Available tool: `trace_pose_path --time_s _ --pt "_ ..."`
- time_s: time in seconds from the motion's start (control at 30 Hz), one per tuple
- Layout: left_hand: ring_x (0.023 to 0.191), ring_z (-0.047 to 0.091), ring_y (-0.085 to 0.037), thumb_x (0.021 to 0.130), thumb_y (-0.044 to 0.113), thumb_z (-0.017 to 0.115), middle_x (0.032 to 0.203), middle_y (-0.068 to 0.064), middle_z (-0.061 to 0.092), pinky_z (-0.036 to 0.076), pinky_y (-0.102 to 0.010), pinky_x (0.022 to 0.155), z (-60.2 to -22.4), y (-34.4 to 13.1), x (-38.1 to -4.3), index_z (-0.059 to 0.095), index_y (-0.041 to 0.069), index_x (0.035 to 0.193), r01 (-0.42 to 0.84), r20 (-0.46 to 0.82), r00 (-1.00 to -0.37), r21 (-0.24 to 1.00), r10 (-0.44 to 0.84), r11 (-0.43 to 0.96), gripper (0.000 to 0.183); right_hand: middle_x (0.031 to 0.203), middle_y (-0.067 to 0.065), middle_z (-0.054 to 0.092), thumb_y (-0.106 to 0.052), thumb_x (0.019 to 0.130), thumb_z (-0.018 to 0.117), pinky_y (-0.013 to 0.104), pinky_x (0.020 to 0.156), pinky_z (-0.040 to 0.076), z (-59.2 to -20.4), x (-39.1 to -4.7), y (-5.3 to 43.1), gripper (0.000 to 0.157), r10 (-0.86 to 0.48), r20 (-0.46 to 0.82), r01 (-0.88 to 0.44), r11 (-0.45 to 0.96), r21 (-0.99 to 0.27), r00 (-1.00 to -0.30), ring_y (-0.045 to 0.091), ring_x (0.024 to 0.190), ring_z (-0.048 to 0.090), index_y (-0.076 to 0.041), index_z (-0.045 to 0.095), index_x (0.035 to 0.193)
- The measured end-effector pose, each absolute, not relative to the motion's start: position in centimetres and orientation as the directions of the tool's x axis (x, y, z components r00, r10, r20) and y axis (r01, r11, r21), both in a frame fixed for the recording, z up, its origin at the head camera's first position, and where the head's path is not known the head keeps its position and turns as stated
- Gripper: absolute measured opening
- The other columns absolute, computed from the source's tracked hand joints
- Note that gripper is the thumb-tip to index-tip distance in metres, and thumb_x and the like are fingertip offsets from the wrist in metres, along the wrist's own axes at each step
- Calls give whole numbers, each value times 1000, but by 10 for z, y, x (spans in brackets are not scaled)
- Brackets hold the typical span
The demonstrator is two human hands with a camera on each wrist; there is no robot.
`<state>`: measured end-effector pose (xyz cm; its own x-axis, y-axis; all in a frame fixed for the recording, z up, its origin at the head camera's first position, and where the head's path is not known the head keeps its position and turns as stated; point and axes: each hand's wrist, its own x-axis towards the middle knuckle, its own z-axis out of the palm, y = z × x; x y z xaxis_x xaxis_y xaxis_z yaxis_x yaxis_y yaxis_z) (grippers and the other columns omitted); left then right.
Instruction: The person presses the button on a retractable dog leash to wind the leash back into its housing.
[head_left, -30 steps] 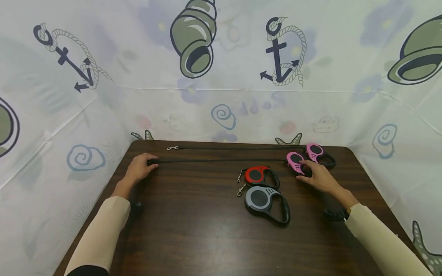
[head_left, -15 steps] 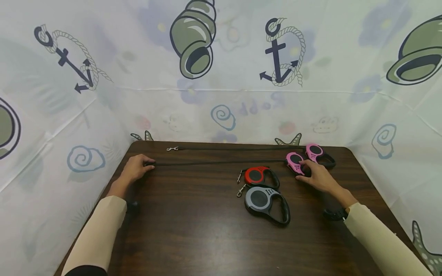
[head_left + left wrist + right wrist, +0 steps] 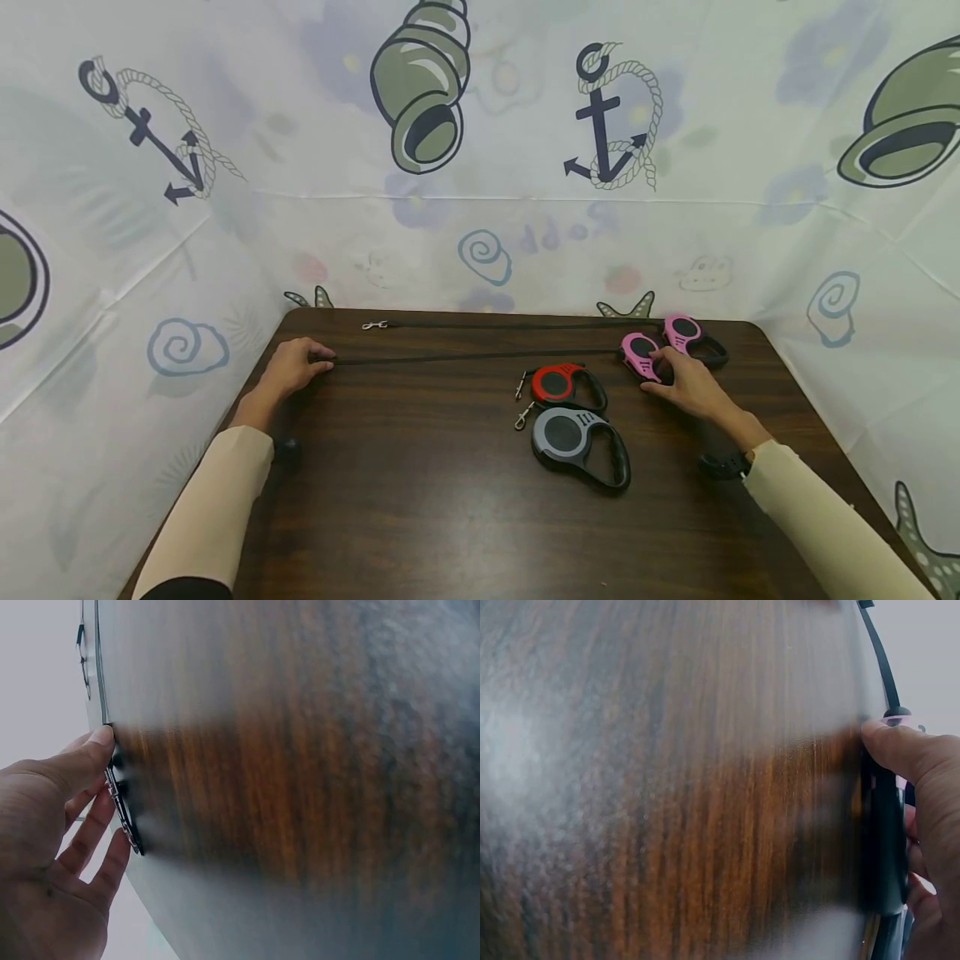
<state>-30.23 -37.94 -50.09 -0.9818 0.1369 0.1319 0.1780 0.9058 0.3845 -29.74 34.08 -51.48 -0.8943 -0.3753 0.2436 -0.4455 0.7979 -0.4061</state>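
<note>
At centre left of the frame, the left hand pinches the end of a drawn-out cord, the right hand at centre right grips its pink leash, another pink leash lies extended above, and red and grey leashes below sit wound in.

The person across from me wears long cream sleeves, the left sleeve and the right sleeve both plain and reaching to about the wrist, with a black band showing at the near end of the left one. A small, rounded black wrist camera sits by the left cuff and a longer-looking dark one by the right, where a tiny pale spot shows; the left hand and right hand are bare.
</note>
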Motion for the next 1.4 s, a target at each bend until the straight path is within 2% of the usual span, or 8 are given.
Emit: trace_pose_path --time_s 0.33,0.67,0.8,0.97,1.1,1.27,1.33,1.4 --pt "118 64 -50 94 8 79 113 -25 75 44 -66 104 -502 -383 -300 81 1 104 195 134 -979 402 153 895 12 105 21 72 -20 87 89 56 81 56 -517 -298 341 53 -366 241 -435 808 -397 -899 35 90 70 6 62 125" --pt "123 61 -51 100 12 73 121 -26 73 42 -68 105 -497 -389 -296 78 0 112 216 94 -976 428 194 878 17 96 20 75 -16 86 89 53 77 58 -515 -301 339 48 -365 261 -445 798 -407 -894 32 82 72 4 64 121" --pt "116 65 -48 101 13 71 115 -24 75 45 -66 101 -496 -393 -294 76 0 112 245 116 -969 443 216 862 17 96 19 75 -15 86 88 53 79 58 -512 -302 340 48 -353 243 -426 801 -421 -903 31 83 71 3 65 124" --pt "98 69 -39 100 8 73 103 -18 76 49 -60 94 -497 -396 -293 77 0 109 286 157 -958 438 241 852 13 98 22 76 -17 88 86 52 77 57 -510 -301 340 51 -352 245 -427 790 -440 -903 34 84 72 3 64 130" --pt "87 68 -27 98 7 75 100 -16 78 51 -52 87 -495 -396 -292 77 0 107 314 192 -948 427 255 848 12 99 24 75 -15 91 83 49 74 54 -510 -301 341 52 -351 238 -423 789 -446 -906 31 79 68 3 61 135" --pt "64 59 -13 99 5 73 86 -14 75 50 -32 64 -487 -394 -288 75 -5 108 344 208 -938 450 278 824 14 108 27 72 -16 96 77 49 78 52 -507 -298 340 50 -320 240 -398 791 -464 -917 31 83 63 1 61 139" --pt "62 58 -12 98 3 73 83 -13 75 48 -28 59 -483 -394 -287 75 -7 108 359 217 -932 455 290 815 13 107 25 71 -16 97 77 44 75 50 -505 -297 340 48 -298 259 -391 786 -479 -919 29 81 60 0 62 139" --pt "66 63 -14 97 1 74 85 -13 76 48 -26 60 -480 -394 -286 76 -7 107 371 229 -927 450 296 812 12 103 21 70 -16 97 77 37 69 47 -503 -297 341 46 -281 287 -392 780 -488 -916 24 76 58 0 64 137"
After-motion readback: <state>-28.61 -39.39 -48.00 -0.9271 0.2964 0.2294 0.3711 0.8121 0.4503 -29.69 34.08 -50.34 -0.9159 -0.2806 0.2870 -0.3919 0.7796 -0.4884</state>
